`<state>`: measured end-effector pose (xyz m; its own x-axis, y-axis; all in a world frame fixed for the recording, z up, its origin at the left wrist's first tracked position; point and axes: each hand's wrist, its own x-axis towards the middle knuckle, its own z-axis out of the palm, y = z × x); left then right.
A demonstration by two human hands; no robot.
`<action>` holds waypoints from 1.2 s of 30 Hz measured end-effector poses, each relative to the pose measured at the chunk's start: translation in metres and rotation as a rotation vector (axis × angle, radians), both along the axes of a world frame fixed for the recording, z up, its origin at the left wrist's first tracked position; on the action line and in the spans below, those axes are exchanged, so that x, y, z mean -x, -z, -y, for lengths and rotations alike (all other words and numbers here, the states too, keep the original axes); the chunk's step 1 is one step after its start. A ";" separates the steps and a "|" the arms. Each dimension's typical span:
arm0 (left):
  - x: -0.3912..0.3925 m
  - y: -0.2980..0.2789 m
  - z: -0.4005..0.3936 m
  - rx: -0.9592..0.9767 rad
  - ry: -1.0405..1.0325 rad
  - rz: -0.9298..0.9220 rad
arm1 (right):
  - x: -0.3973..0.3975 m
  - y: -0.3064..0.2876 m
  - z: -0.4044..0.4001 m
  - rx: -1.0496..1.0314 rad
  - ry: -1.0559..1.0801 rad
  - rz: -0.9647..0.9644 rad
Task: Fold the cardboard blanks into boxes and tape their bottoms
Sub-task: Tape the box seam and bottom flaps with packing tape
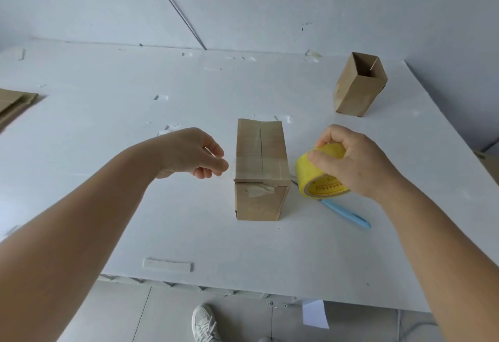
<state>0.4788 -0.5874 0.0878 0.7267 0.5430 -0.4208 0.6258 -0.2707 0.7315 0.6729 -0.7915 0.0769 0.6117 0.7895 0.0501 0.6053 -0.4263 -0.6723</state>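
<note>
While upright, box [259, 168] (taped bottom up)

I'm seeing open worktop [108, 152] lying left of the taped box [260, 168]; blue cutter [348, 213] and tape roll [318, 176] are crowding its right side

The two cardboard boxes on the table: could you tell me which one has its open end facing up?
The far box near the table's right corner; you can see into it. The near box between the hands shows a taped, closed top.

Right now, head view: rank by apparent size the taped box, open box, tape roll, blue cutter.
1. taped box
2. open box, though it stands farther away, so true size may match
3. tape roll, partly covered by the right hand
4. blue cutter, partly hidden
</note>
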 end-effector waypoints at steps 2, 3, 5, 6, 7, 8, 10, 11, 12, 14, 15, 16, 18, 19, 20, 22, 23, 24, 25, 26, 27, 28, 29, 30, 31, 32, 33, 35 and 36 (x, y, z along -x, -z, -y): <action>0.000 0.002 -0.002 0.001 0.004 -0.002 | 0.000 0.004 0.000 0.001 0.002 0.002; 0.000 0.003 -0.003 0.004 0.005 -0.002 | 0.000 0.005 0.000 0.003 0.002 -0.003; 0.001 0.005 -0.004 0.012 0.009 0.002 | 0.001 0.006 0.000 0.006 0.001 -0.017; 0.001 0.007 -0.004 0.015 0.011 0.006 | 0.001 0.006 0.000 0.006 0.002 -0.024; 0.001 0.008 -0.004 0.016 0.013 0.010 | 0.001 0.007 0.000 0.005 0.003 -0.029; 0.000 0.009 -0.004 0.014 0.015 0.013 | 0.000 0.008 0.000 0.006 0.003 -0.031; -0.001 0.013 -0.005 0.007 0.020 0.015 | -0.001 0.011 0.000 0.011 0.002 -0.034; -0.001 0.015 -0.006 0.007 0.022 0.015 | -0.002 0.013 0.000 0.015 0.002 -0.041; -0.001 0.018 -0.006 0.010 0.024 0.013 | -0.003 0.016 0.000 0.021 0.004 -0.054; -0.002 0.027 -0.006 0.033 0.030 0.010 | -0.003 0.024 0.000 0.031 0.002 -0.093; -0.002 0.031 -0.005 0.056 0.034 0.012 | -0.003 0.029 -0.001 0.029 -0.004 -0.119; -0.003 0.036 -0.004 0.088 0.036 0.016 | -0.002 0.033 -0.001 0.020 -0.011 -0.148; -0.004 0.044 -0.003 0.165 0.030 0.031 | 0.001 0.041 -0.003 -0.004 -0.014 -0.200; -0.004 0.047 -0.003 0.198 0.022 0.039 | 0.002 0.043 -0.004 -0.013 -0.014 -0.215; -0.005 0.048 -0.004 0.220 0.011 0.045 | 0.001 0.044 -0.006 -0.016 -0.016 -0.218; -0.006 0.049 -0.006 0.245 -0.010 0.048 | 0.000 0.044 -0.008 -0.012 -0.027 -0.198; -0.006 0.049 -0.008 0.244 -0.022 0.039 | 0.000 0.044 -0.009 -0.009 -0.032 -0.185; -0.006 0.050 -0.008 0.222 -0.030 0.010 | -0.001 0.044 -0.009 -0.006 -0.033 -0.176; -0.005 0.052 -0.008 0.182 -0.035 -0.037 | -0.001 0.043 -0.009 -0.004 -0.035 -0.169; -0.003 0.054 -0.006 0.135 -0.046 -0.085 | -0.001 0.044 -0.008 -0.004 -0.035 -0.167; -0.001 0.057 -0.004 0.091 -0.079 -0.102 | -0.001 0.044 -0.008 -0.006 -0.033 -0.167; 0.000 0.058 -0.001 0.051 -0.127 -0.078 | -0.001 0.044 -0.008 -0.012 -0.029 -0.167; 0.001 0.060 0.004 0.014 -0.173 -0.022 | 0.000 0.044 -0.008 -0.016 -0.026 -0.165; 0.002 0.060 0.010 -0.033 -0.208 0.042 | 0.000 0.045 -0.008 -0.015 -0.021 -0.162; 0.002 0.060 0.017 -0.108 -0.234 0.106 | 0.001 0.044 -0.009 -0.013 -0.017 -0.157; 0.004 0.059 0.026 -0.177 -0.262 0.175 | 0.001 0.044 -0.009 -0.010 -0.012 -0.154; 0.005 0.058 0.037 -0.216 -0.276 0.245 | 0.002 0.044 -0.009 -0.006 -0.009 -0.151; 0.009 0.054 0.061 -0.217 -0.227 0.342 | 0.003 0.044 -0.009 0.000 0.003 -0.145; 0.011 0.053 0.072 -0.195 -0.175 0.360 | 0.003 0.045 -0.009 0.003 0.013 -0.139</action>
<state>0.4674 -0.6595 0.0351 0.6982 0.7150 -0.0351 0.3893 -0.3381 0.8568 0.6695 -0.7825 0.0323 0.6223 0.7818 -0.0385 0.5009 -0.4356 -0.7479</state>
